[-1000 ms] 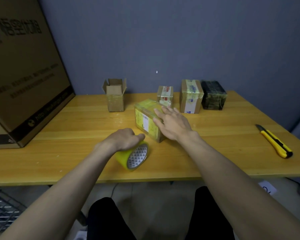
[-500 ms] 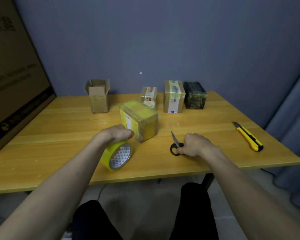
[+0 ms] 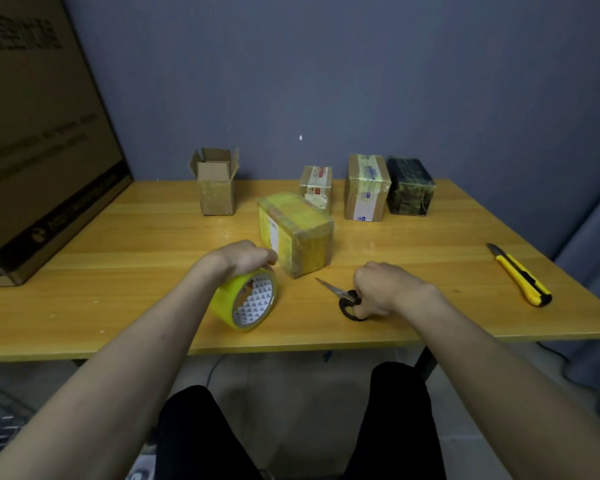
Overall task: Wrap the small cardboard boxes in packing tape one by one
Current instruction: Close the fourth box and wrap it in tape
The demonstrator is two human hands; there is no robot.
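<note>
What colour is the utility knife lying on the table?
The utility knife is yellow with black trim, seen in the head view.

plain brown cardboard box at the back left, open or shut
Open: the plain brown cardboard box stands upright with its top flaps raised, unsealed.

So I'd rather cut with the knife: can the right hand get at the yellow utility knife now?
Probably, but not directly: the right hand grips the scissors. The utility knife lies unobstructed farther right.
</note>
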